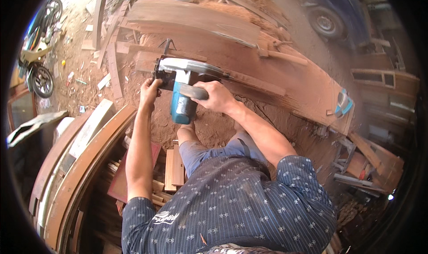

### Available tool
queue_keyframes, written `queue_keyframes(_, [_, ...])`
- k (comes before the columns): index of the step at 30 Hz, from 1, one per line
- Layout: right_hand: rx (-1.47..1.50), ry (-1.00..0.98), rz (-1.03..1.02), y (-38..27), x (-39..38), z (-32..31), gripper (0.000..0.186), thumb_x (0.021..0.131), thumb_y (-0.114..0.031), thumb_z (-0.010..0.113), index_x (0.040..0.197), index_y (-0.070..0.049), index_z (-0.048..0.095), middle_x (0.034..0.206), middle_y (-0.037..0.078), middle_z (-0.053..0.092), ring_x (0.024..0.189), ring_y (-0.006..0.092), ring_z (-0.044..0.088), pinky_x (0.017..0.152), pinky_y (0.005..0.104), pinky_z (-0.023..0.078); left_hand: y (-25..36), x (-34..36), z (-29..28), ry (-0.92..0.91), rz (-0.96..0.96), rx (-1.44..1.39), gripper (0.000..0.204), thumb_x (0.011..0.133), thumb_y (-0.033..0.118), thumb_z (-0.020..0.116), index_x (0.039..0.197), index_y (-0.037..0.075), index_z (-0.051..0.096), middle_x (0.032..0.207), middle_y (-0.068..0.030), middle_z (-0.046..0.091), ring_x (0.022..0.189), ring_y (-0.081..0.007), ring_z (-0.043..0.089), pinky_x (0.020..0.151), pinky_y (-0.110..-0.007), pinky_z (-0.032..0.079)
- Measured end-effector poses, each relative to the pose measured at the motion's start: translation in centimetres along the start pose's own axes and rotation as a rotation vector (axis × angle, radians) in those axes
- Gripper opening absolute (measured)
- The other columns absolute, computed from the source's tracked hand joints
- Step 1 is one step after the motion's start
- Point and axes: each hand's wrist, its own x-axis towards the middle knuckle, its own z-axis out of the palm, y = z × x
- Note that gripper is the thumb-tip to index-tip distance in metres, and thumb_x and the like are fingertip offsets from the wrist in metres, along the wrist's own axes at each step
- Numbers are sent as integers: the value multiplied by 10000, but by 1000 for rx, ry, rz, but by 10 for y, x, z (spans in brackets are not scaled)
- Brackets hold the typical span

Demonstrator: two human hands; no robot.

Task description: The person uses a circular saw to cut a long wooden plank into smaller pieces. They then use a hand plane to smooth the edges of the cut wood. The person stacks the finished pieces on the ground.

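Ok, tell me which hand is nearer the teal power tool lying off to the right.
Right. The right hand, gripping the circular saw, is left of the teal power tool; the left hand, at the saw's left end, is farther left.

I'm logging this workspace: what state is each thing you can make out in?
Circular saw: held; whether running, cannot tell
Right hand: closed around the saw's handle
Left hand: curled at the saw's left end, grip unclear
Blue tool: lying unheld on the wooden surface
Nearer motorbike: standing riderless
Blue vehicle: only partly in view
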Motion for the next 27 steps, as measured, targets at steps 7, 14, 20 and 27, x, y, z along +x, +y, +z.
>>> queue_keyframes(7, [-37,130,280,-28,-163,-189,302,791,-221,825,1031,-57,741,937,160,754,864,279,744,767,384,572,12,-114,186,-396,154,-56,326,958,380,716,1029,65,680,870,12,660,744,-84,577,679,-269,489])
queue_keyframes(14, [489,286,545,11,-311,-390,604,923,-351,689,1375,32,570,905,54,674,736,123,628,658,287,554,-45,-119,389,-326,867,1069,728,820,489,790,1363,59,568,1263,-134,648,1207,-328,590,1093,-473,397])
queue_keyframes(20, [-130,279,722,114,-349,-475,590,998,-317,537,1538,-103,438,1157,166,698,953,270,702,809,409,582,-77,-76,474,-307,923,1557,684,749,354,848,1316,122,543,1279,-85,620,1242,-324,567,1102,-497,373])
queue_keyframes(27, [-761,-210,993,270,-345,-419,450,968,-162,496,1411,-119,563,1219,245,685,1146,392,668,969,512,549,-12,-116,448,-492,914,1454,512,729,240,834,1170,140,595,1155,-80,657,1154,-300,610,977,-447,465])
